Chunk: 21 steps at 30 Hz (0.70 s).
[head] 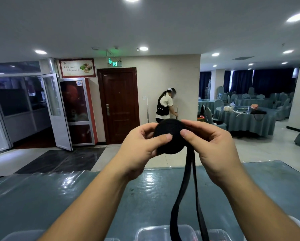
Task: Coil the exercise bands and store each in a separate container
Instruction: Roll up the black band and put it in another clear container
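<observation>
A black exercise band (171, 136) is rolled into a thick round coil, held up in the air above the table. My left hand (142, 146) grips the coil from the left, thumb on its front face. My right hand (210, 143) grips it from the right, thumb pressing the front. Two loose strands of the band (185, 188) hang straight down from the coil toward the bottom edge. Clear plastic containers (165, 232) stand at the table's near edge, partly cut off by the frame.
The table (67, 197) wears a teal cloth under shiny clear plastic. Beyond it lies open tiled floor, a dark wooden door (119, 105), and a person (165, 106) by the wall. Round tables (244, 119) with covered chairs fill the right side.
</observation>
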{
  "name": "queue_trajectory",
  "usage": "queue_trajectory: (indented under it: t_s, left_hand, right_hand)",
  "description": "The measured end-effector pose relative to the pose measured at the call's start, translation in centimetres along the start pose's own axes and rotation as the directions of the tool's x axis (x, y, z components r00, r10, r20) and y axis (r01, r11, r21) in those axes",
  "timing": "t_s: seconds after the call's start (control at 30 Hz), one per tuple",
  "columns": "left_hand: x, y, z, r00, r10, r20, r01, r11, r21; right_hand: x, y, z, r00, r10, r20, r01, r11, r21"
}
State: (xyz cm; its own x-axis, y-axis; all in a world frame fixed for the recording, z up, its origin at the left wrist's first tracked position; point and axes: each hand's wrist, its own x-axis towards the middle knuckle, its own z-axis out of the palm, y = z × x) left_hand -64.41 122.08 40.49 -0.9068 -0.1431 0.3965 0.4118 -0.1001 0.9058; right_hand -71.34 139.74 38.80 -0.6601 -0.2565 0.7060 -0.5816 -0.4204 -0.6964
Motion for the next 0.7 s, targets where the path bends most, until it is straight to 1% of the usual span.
queue_trajectory:
  t_s: [0.03,0.1,0.2,0.23,0.27,0.37,0.43,0.5,0.6,0.7]
  left_hand:
    - [-0.1,-0.3,0.1,1.000,-0.002,-0.024,0.001,0.999,-0.039]
    - [-0.2,-0.6,0.1,0.999,-0.009,-0.032,0.008,1.000,-0.022]
    - [0.0,0.0,-0.5,1.000,-0.006,0.027,0.002,0.988,0.154]
    - [0.0,0.1,-0.5,0.999,0.002,0.033,-0.008,0.984,0.175]
    - [0.1,0.2,-0.4,1.000,0.014,0.022,-0.017,0.987,0.159]
    - [0.0,-0.3,0.5,0.998,0.033,-0.053,-0.032,0.999,0.021]
    - [0.1,-0.8,0.8,0.996,0.025,-0.088,-0.028,0.999,-0.034]
    - [0.0,-0.9,0.4,0.997,0.004,-0.073,-0.005,1.000,-0.019]
    - [0.1,-0.4,-0.3,0.999,-0.037,0.003,0.037,0.998,0.044]
    - [0.1,-0.5,-0.3,0.999,-0.045,-0.014,0.045,0.999,0.005]
  right_hand:
    - [-0.1,0.1,0.0,1.000,-0.004,-0.004,0.004,1.000,0.002]
    - [-0.2,0.3,-0.1,1.000,0.009,0.007,-0.009,1.000,-0.010]
    - [-0.3,0.1,-0.1,0.998,0.036,0.046,-0.034,0.999,-0.041]
    - [-0.3,0.1,0.0,0.998,0.035,0.044,-0.034,0.999,-0.028]
    - [-0.2,0.1,0.1,0.999,0.028,0.029,-0.027,1.000,-0.007]
    - [0.0,0.3,0.6,0.999,0.008,-0.049,-0.007,0.999,0.036]
    - [-0.1,0.5,0.7,0.998,0.028,-0.059,-0.024,0.998,0.060]
    - [-0.3,0.6,0.4,0.997,0.050,-0.054,-0.048,0.998,0.037]
    - [-0.4,0.5,0.0,0.996,0.082,-0.025,-0.082,0.997,0.013]
    - [-0.3,0.3,0.4,0.996,0.073,-0.044,-0.070,0.995,0.068]
